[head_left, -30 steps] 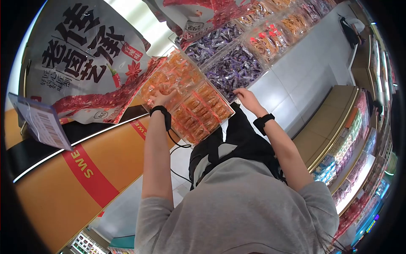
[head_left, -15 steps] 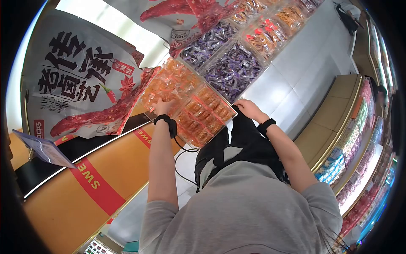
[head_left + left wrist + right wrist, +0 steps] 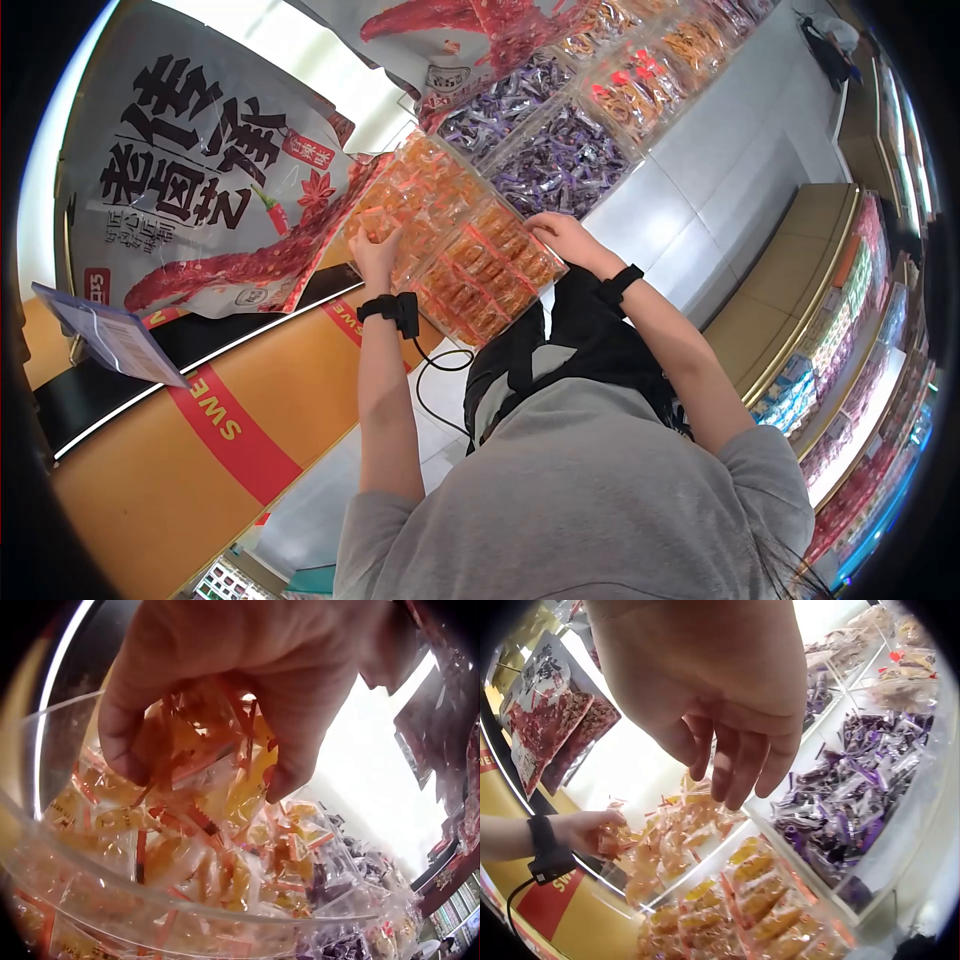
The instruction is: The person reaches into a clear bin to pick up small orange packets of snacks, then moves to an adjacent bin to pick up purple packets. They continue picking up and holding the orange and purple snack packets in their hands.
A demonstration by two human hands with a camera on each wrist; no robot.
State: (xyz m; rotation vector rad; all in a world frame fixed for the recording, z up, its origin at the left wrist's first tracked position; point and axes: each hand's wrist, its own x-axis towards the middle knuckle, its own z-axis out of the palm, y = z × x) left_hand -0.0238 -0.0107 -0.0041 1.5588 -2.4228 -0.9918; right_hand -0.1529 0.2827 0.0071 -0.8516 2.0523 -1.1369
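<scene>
My left hand [image 3: 376, 252] pinches small packets of orange snacks [image 3: 225, 750] between thumb and fingers, over the back compartment of a clear bin. More packets in clear wrappers with red-orange strips lie loosely under it. In the right wrist view the left hand [image 3: 592, 831] is at the far left side of that compartment. My right hand [image 3: 562, 238] hovers by the bin's right corner, holding nothing. Its fingers [image 3: 739, 769] hang loosely down near the divider beside the purple-wrapped pieces [image 3: 840, 799]. Rows of orange packets [image 3: 478, 275] fill the front compartment.
Purple-wrapped pieces [image 3: 560, 165] and other bagged snacks [image 3: 640, 95] fill the neighbouring bins. A big grey printed bag [image 3: 190, 190] stands left, a price sign [image 3: 115, 335] before it. Orange counter front [image 3: 200, 480] lies below; shelves [image 3: 830, 330] line the right. A cable [image 3: 425, 400] hangs from the left wrist.
The left hand, earlier reaching down among the orange packets, now has some pinched in its fingers. My right hand has moved from the bin's corner a little inward over its edge.
</scene>
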